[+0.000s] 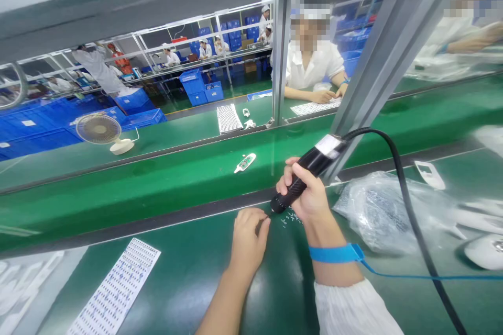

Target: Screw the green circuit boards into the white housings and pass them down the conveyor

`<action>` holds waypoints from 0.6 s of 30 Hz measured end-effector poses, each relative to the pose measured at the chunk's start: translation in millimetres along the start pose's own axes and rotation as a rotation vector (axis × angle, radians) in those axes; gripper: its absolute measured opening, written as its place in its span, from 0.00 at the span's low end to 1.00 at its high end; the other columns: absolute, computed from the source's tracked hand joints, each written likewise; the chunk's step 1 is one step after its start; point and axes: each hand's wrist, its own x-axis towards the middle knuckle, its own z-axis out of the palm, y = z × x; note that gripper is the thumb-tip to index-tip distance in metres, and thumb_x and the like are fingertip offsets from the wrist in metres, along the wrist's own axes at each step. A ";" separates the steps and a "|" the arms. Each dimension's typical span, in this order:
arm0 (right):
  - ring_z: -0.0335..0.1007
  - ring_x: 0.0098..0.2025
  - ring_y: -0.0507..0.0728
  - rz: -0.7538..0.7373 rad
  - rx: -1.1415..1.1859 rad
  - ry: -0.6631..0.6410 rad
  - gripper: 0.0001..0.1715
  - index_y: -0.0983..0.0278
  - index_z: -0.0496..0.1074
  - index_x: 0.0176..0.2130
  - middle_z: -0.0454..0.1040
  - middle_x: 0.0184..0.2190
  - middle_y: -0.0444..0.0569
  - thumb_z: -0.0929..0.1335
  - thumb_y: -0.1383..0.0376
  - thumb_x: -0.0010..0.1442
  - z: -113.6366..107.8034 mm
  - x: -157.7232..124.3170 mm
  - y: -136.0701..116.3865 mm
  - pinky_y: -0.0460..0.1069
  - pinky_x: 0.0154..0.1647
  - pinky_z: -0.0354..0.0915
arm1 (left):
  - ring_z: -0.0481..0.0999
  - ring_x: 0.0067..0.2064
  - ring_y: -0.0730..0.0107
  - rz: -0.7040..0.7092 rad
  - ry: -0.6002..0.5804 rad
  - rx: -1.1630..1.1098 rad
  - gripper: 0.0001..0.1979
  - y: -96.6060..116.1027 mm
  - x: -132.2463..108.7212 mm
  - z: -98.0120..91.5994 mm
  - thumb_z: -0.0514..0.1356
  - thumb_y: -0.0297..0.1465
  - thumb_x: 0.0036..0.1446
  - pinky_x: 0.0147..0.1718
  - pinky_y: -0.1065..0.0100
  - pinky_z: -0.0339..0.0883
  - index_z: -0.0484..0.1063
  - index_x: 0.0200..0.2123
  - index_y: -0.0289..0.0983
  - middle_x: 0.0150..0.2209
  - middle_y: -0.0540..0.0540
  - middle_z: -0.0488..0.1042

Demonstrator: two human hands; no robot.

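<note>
My right hand [306,193] is wrapped round a black electric screwdriver [312,165] with a pale label near its cord end. The tool slants down to the left, its tip beside the fingers of my left hand [248,233]. Thumb and forefinger of that hand are drawn together at the bit; whatever they pinch is too small to make out. Several small silvery pieces, apparently screws [293,217], lie scattered on the green bench under the screwdriver. A blue wrist strap [336,253] circles my right wrist.
On the green belt [176,172] beyond lies a white casing with a circuit board [245,163]. A label sheet [118,288] is at left, a clear plastic bag [377,209] and white casings [485,251] at right. The black cord [408,209] loops down. A metal post [377,73] rises ahead; a co-worker [312,65] sits opposite.
</note>
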 end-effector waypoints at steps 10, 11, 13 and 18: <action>0.62 0.16 0.53 -0.021 0.017 -0.027 0.12 0.62 0.71 0.37 0.66 0.18 0.39 0.73 0.59 0.54 -1.5 0.3 3.1 0.49 0.21 0.59 | 0.73 0.45 0.60 -0.001 -0.015 -0.009 0.05 -0.1 -1.7 1.1 0.56 0.25 0.64 0.46 0.57 0.66 0.71 0.36 0.38 0.41 0.45 0.76; 0.62 0.16 0.53 -0.024 0.014 -0.027 0.12 0.62 0.71 0.37 0.66 0.18 0.39 0.73 0.59 0.54 -1.5 0.4 3.1 0.49 0.21 0.59 | 0.73 0.45 0.60 -0.003 -0.016 -0.007 0.05 0.1 -1.5 0.9 0.56 0.25 0.64 0.46 0.57 0.66 0.71 0.36 0.38 0.41 0.45 0.76; 0.63 0.16 0.53 -0.023 0.009 -0.026 0.12 0.62 0.71 0.37 0.66 0.18 0.39 0.73 0.60 0.54 -1.6 0.8 2.8 0.49 0.21 0.59 | 0.73 0.45 0.60 -0.008 -0.019 -0.002 0.05 0.7 -0.9 0.4 0.56 0.25 0.63 0.46 0.57 0.66 0.71 0.36 0.38 0.41 0.45 0.76; 0.63 0.16 0.53 -0.027 0.001 -0.012 0.13 0.62 0.71 0.38 0.66 0.18 0.39 0.73 0.59 0.54 -1.1 1.2 2.1 0.48 0.20 0.59 | 0.73 0.46 0.60 -0.022 -0.028 0.010 0.05 2.1 -0.2 0.0 0.56 0.26 0.64 0.47 0.56 0.66 0.70 0.36 0.39 0.41 0.46 0.76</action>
